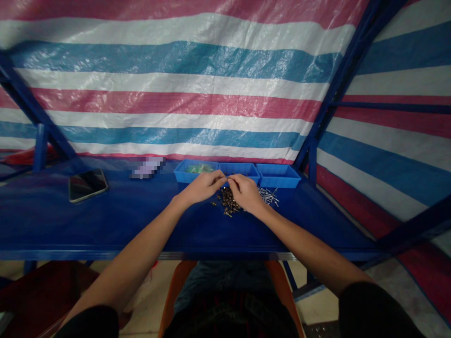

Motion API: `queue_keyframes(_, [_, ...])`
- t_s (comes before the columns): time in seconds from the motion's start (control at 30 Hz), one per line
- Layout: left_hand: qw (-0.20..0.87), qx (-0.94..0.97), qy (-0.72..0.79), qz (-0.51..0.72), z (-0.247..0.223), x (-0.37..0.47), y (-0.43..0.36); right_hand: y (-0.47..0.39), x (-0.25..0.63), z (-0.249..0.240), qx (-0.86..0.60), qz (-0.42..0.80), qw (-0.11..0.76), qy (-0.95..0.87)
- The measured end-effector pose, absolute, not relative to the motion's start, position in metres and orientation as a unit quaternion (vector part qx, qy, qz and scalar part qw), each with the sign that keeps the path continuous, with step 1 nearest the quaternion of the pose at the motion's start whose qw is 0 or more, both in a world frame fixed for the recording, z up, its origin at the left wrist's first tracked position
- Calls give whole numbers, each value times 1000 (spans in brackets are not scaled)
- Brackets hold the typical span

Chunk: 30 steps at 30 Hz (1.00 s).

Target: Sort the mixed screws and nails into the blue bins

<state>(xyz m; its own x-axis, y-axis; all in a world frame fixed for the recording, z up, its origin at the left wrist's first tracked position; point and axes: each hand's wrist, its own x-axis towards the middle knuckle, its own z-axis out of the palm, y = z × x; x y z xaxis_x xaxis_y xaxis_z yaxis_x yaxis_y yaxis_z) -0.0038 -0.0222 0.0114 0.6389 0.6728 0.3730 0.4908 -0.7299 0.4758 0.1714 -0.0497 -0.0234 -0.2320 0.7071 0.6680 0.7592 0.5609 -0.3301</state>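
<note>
My left hand and my right hand meet fingertip to fingertip above a pile of small brass-coloured metal parts. Both hands are closed in a pinch; what lies between the fingertips is too small to make out. Thin silvery pins lie loose just right of my right hand. Behind the hands stand three blue trays in a row: the left tray holds something pale green in clear plastic, the middle tray is partly hidden by my hands, and the right tray shows a bare inside.
The blue table carries a dark-screened phone at the left and a blurred pale purple item behind it. A striped plastic sheet hangs behind the table, between blue metal posts. My orange chair is below the front edge.
</note>
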Motion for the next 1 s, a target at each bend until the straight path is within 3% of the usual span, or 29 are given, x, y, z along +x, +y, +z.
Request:
queue_keyframes(0.4, [130, 890, 339, 275, 11, -3, -21, -49, 174, -24, -444, 10, 433, -785])
queue_keyframes(1.0, [100, 894, 350, 262, 8, -3, -18, -42, 182, -14, -431, -49, 432, -790])
